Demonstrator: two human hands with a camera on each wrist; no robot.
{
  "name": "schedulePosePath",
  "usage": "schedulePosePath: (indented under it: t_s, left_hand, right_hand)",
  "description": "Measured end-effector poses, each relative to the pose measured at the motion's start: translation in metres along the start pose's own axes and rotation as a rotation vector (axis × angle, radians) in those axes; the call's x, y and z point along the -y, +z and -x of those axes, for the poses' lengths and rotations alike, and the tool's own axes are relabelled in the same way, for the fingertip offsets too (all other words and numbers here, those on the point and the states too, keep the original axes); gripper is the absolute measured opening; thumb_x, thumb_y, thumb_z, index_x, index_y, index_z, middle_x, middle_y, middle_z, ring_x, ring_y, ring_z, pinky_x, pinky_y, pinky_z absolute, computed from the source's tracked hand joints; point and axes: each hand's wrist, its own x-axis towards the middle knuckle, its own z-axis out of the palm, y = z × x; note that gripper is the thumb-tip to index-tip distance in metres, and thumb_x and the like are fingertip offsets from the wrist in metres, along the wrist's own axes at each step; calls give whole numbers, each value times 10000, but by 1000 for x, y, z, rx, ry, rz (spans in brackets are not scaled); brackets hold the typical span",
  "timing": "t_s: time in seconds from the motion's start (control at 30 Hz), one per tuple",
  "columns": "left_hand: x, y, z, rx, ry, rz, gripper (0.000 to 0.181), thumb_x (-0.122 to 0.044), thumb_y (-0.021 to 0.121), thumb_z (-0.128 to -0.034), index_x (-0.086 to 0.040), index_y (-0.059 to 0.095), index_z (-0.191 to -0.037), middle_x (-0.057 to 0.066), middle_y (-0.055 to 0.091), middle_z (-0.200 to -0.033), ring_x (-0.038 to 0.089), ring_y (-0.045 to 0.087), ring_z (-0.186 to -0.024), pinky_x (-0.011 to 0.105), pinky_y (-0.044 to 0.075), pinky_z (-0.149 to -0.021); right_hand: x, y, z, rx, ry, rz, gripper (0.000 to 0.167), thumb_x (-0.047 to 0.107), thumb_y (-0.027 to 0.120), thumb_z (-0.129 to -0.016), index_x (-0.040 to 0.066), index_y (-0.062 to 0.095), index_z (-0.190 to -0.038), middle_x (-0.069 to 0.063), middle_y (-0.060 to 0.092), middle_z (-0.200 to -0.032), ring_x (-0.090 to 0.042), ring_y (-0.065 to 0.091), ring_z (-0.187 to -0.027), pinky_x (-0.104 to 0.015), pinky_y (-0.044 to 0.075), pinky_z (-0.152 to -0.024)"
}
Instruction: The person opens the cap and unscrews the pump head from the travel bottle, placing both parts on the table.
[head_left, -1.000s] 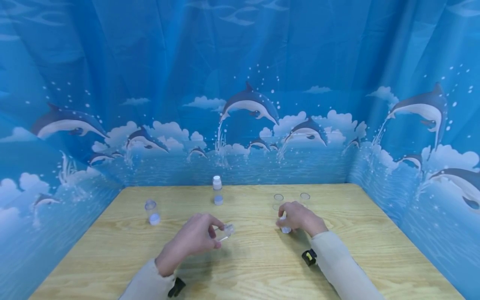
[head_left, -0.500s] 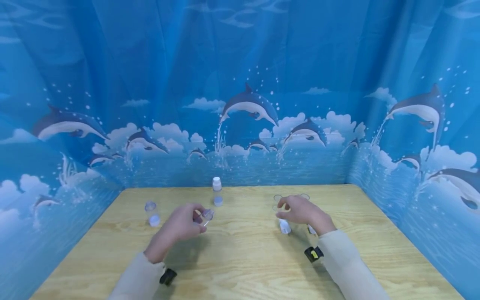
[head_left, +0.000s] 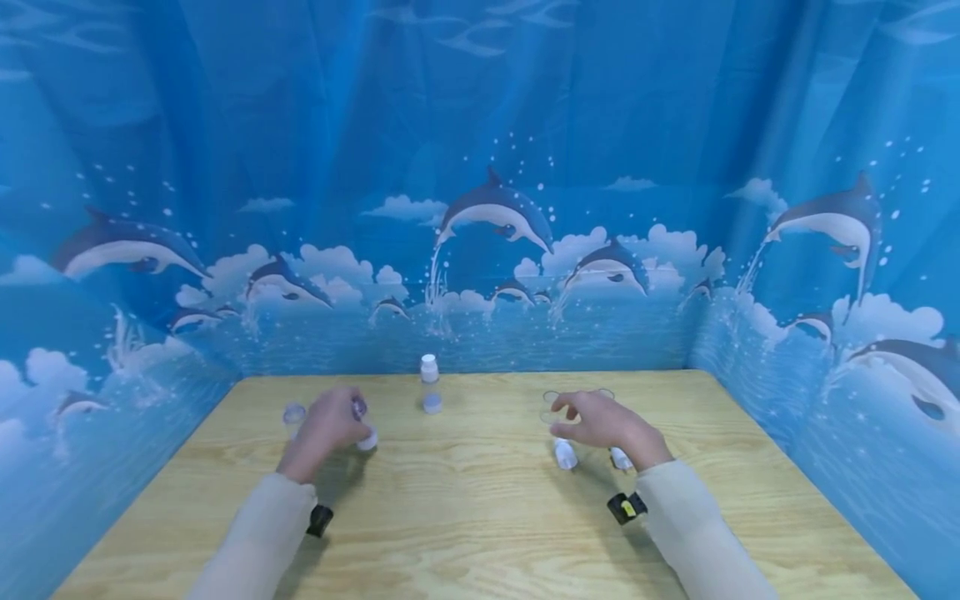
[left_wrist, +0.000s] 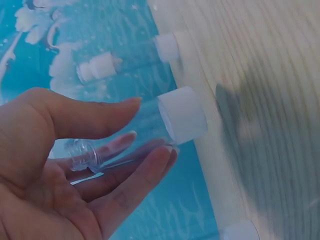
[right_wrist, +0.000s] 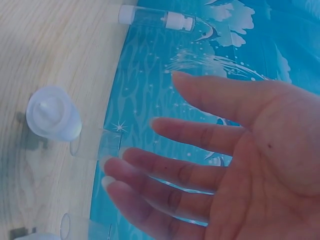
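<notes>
My left hand (head_left: 326, 429) holds a clear bottle (left_wrist: 145, 122) with a white base and a bare threaded neck, thumb on one side and fingers on the other. Whether its base touches the table I cannot tell. Partly hidden behind that hand stands another clear bottle (head_left: 294, 412). My right hand (head_left: 600, 421) hovers with fingers spread and loosely bent, holding nothing. Below it on the table is a white cap-like piece (right_wrist: 52, 115) with a hollow top, and a similar white piece (head_left: 621, 458) lies by the wrist. Clear cylindrical covers (right_wrist: 97, 142) stand just behind, partly hidden by the hand.
A bottle with a white top (head_left: 429, 368) stands upright near the table's back edge, between the hands. The wooden table (head_left: 465, 517) meets a blue dolphin-print curtain (head_left: 360, 167) at the back and sides.
My left hand has carried the bottle leftward, turning it from tilted towards upright, base down. My right hand has let go of the white piece and lifted slightly above it.
</notes>
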Motion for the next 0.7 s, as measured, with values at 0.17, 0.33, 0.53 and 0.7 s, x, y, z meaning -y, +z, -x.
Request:
schedulePosePath:
  t_s: [0.17, 0.33, 0.53, 0.7]
  left_hand:
    - [6, -3, -7, -6, -19, -75, 420, -6, 726, -698, 78, 667, -1105, 249, 701, -1104, 365, 663, -959, 485, 595, -817]
    - [9, -6, -11, 40, -69, -49, 402, 8, 718, -719, 78, 647, -1108, 239, 679, -1091, 318, 640, -905, 416, 594, -728]
    - [14, -7, -14, 55, -117, -18, 253, 22, 695, -718, 34, 633, -963, 163, 622, -903, 250, 544, -746, 316, 489, -607]
    - [19, -8, -15, 39, -115, -30, 278, 12, 689, -700, 43, 636, -971, 186, 639, -955, 262, 527, -756, 320, 473, -618]
  right_hand:
    - [-1, 0, 0, 7, 2, 1, 437, 278, 645, -1020, 27, 594, -1374, -235, 669, -1273, -346, 663, -1122, -519, 572, -920]
    - [-1, -1, 0, 7, -1, 16, 451, 296, 646, -1019, 28, 595, -1378, -211, 680, -1266, -346, 663, -1138, -524, 569, -937]
    - [-2, -1, 1, 6, -11, 20, 448, 303, 658, -1010, 33, 606, -1363, -204, 684, -1262, -341, 665, -1137, -520, 570, -934]
    - [-3, -1, 2, 8, -10, 11, 431, 283, 667, -1004, 32, 612, -1350, -221, 679, -1271, -346, 663, -1136, -520, 569, -932]
